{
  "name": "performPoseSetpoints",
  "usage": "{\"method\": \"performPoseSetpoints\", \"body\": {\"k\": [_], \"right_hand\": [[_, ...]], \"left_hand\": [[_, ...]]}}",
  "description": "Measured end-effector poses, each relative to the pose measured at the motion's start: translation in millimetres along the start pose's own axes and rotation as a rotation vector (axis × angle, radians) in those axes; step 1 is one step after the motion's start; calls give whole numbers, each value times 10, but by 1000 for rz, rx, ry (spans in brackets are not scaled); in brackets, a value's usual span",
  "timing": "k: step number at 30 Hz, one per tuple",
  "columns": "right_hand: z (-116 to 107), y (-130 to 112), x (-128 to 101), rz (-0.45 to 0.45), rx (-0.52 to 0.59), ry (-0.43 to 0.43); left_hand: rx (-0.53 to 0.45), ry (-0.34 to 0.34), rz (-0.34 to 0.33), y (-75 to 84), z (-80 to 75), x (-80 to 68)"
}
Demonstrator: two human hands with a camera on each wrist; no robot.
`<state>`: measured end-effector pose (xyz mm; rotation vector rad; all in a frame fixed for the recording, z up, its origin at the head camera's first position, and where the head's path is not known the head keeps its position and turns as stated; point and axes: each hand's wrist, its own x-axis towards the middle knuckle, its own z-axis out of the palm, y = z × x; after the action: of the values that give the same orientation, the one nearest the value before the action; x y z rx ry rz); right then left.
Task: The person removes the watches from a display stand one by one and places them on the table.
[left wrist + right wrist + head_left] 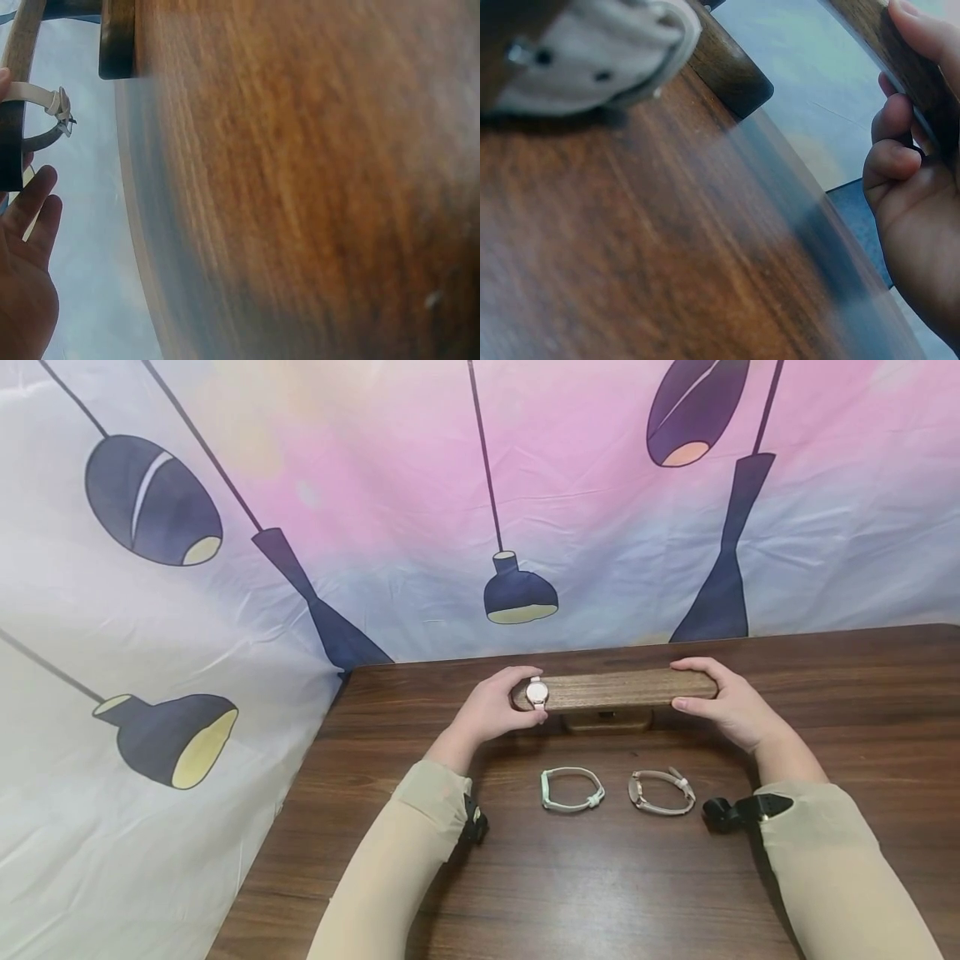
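Observation:
A wooden watch stand, a long bar on a short base, is at the back of the table. A watch with a pale strap is looped around the bar near its left end, its buckle hanging below in the left wrist view. My left hand grips that end, thumb in front and fingers behind, the tips right at the strap. The bar's right end is gripped by my right hand, with the thumb along the front edge and fingers curled over the back.
In front of the stand lie a mint-green watch and a watch with a pinkish strap, both buckled into loops. The brown wooden table meets a cloth backdrop printed with lamps. Black wrist straps sit over the sleeves.

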<state>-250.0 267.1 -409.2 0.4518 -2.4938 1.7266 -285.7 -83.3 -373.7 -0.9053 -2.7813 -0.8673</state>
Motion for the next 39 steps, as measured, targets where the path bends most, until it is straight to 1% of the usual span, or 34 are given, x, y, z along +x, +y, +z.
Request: {"method": "performPoseSetpoints", "body": {"k": [4, 8, 11, 13, 19, 24, 29, 34, 39], "right_hand": [[2, -5, 2, 0, 13, -3], [5, -6, 5, -7, 27, -6], [4, -3, 5, -7, 19, -6], [7, -1, 5, -1, 17, -10], [-3, 28, -16, -13, 15, 3], [-7, 34, -32, -29, 22, 14], [11, 19, -21, -35, 45, 9], [11, 20, -13, -36, 34, 4], [13, 21, 6, -39, 49, -1]], "left_hand": [[-4, 1, -6, -12, -6, -8], [10, 17, -6, -40, -16, -18], [4, 22, -4, -52, -26, -34], [1, 17, -6, -50, -31, -45], [6, -6, -41, -13, -50, -56], [30, -7, -36, 6, -53, -57], [60, 1, -40, 4, -60, -81], [61, 15, -34, -7, -79, -100], [61, 31, -53, -31, -96, -121]]}}
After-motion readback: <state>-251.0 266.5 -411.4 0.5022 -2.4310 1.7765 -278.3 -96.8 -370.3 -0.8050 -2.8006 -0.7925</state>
